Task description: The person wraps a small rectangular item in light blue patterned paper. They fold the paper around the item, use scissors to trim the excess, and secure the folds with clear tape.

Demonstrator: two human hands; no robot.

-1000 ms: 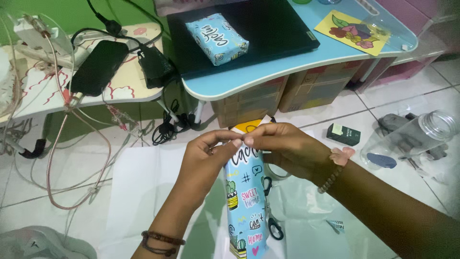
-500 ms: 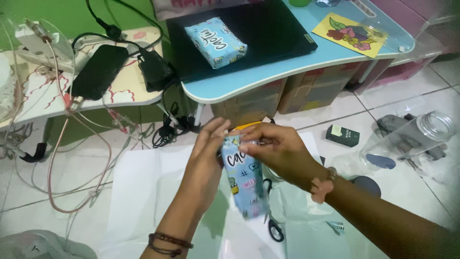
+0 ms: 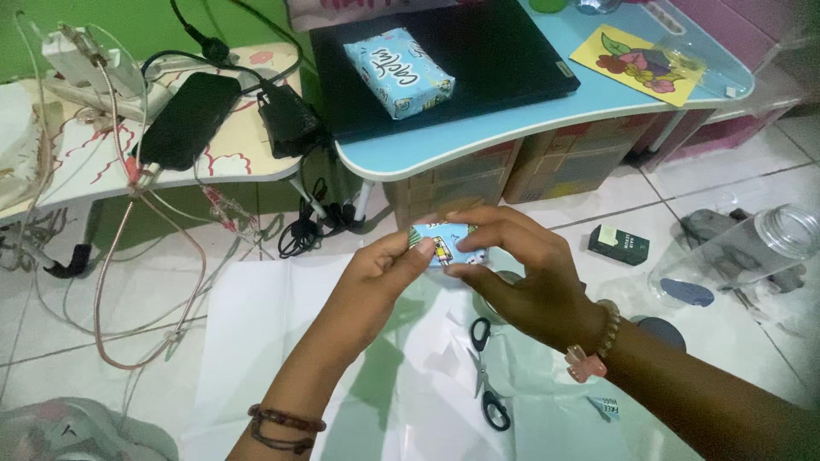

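I hold a small parcel wrapped in light blue cartoon-print paper (image 3: 446,243) end-on between both hands, above the floor. My left hand (image 3: 376,286) grips its left side with thumb and fingers. My right hand (image 3: 523,277) wraps over its right side and top. Only the short end of the parcel shows; the rest is hidden behind my fingers. A second parcel in the same blue paper (image 3: 399,71) lies on a black laptop (image 3: 478,51) on the light blue table (image 3: 547,107).
Black-handled scissors (image 3: 488,376) lie on white paper (image 3: 256,341) spread on the tiled floor below my hands. A clear plastic jar (image 3: 735,256) and a small dark box (image 3: 618,244) lie to the right. Cables, chargers and a power bank (image 3: 188,119) crowd the left table.
The wrapped parcel has been turned from hanging lengthwise to end-on toward me, and both hands have closed around its end.
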